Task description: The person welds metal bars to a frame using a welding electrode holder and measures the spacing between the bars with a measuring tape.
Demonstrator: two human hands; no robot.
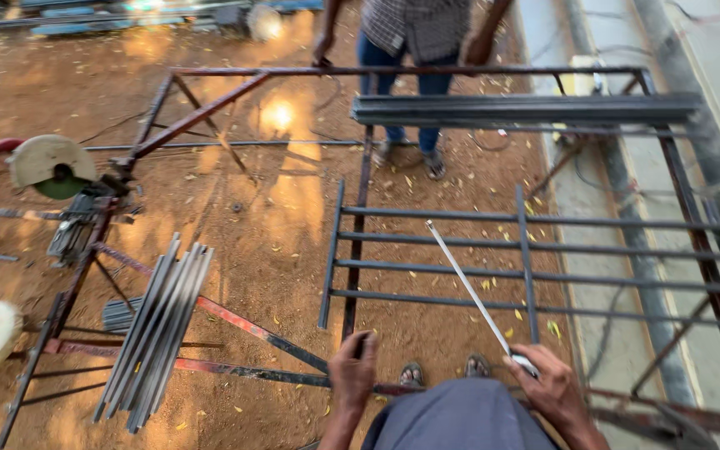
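The person wears grey-blue trousers [458, 417] and sandals [412, 372], with both forearms unsleeved.

Warm, low sunlight from upper left. Dappled bright patches and glare on the dirt floor [281, 117]; long bar shadows. Motion blur throughout; edges bent by wide-angle distortion.

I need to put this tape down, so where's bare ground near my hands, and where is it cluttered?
Bare dirt lies between the loose bar bundle and the welded grille, ahead of your left hand. Crowded: the grille's bars by your right hand holding the tape, and the cut-off saw far left.
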